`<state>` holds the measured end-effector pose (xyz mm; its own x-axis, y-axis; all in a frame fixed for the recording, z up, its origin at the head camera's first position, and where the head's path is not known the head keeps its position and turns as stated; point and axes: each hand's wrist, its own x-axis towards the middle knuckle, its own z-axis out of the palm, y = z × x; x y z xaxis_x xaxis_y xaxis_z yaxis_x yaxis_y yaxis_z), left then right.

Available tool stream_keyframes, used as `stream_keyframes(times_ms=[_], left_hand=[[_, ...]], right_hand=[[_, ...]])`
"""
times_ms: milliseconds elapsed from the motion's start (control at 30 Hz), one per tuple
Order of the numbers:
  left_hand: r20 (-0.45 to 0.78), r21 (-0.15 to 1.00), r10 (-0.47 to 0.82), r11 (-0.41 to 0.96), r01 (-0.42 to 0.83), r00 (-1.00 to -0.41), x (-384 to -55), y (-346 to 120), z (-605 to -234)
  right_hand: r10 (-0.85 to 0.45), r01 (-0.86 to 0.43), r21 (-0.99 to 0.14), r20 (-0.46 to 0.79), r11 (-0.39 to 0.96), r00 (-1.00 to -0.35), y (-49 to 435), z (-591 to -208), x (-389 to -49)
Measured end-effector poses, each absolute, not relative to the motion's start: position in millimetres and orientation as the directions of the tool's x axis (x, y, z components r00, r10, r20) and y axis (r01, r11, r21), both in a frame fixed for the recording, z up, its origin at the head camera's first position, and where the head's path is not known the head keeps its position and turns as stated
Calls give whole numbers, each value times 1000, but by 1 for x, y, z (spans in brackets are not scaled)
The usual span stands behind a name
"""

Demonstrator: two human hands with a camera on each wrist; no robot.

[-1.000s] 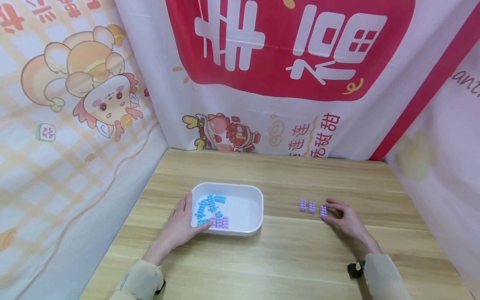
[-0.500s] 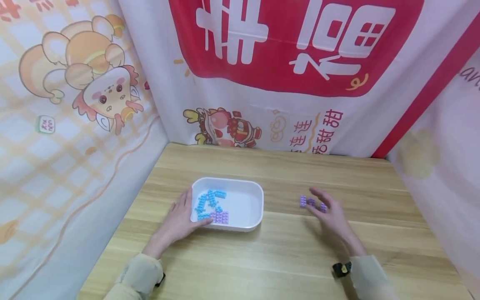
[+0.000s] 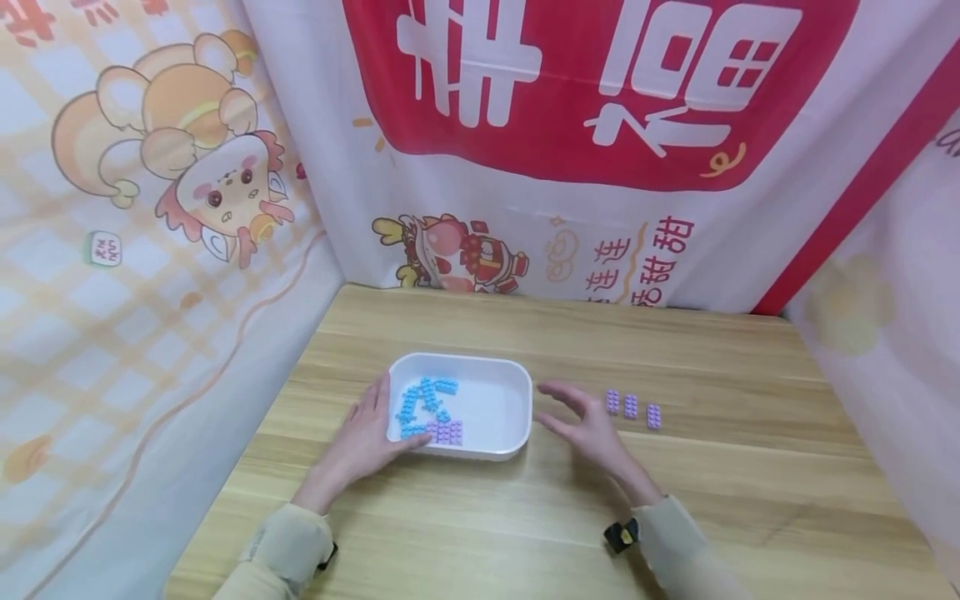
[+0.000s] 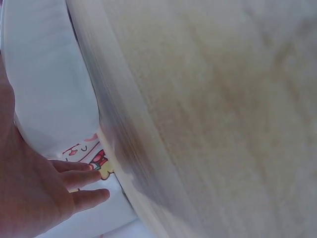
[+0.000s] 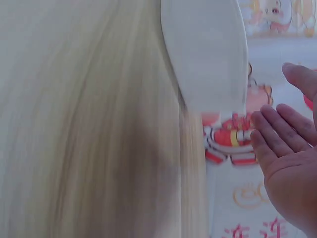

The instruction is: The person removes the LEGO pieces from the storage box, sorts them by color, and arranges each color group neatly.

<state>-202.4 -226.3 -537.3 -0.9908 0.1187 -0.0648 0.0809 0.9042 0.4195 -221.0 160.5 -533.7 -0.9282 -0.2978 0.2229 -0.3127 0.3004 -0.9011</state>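
A white plastic box (image 3: 498, 455) sits on the table, with several light blue toy bricks (image 3: 408, 404) and a row of purple bricks (image 3: 444, 432) inside. My left hand (image 3: 363, 442) rests against its left end, thumb across the front rim; the left wrist view shows the fingers straight and slightly spread beside the box wall (image 4: 54, 74). Just off the box's right end, my right hand (image 3: 588, 425) is held with thumb and fingers apart and nothing between them. Right of that hand, three purple bricks (image 3: 631, 407) lie on the wood.
The wooden table (image 3: 480, 525) ends at a hanging cloth (image 3: 570, 200) at the back, printed in red and white. A patterned cloth (image 3: 150, 333) hangs along the left side, and a pale one (image 3: 892, 400) on the right.
My right hand has left the purple bricks and moved left to the box's right end, empty. The three bricks stay on the table. My left hand has stayed at the box.
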Motion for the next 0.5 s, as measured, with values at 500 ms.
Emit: stream_keyframes(times_ms=[500], left_hand=[[-78, 423, 111, 904, 68, -991, -203, -223, -536]], right_hand=[[-559, -444, -821, 191, 360, -807, 79, -518, -233]])
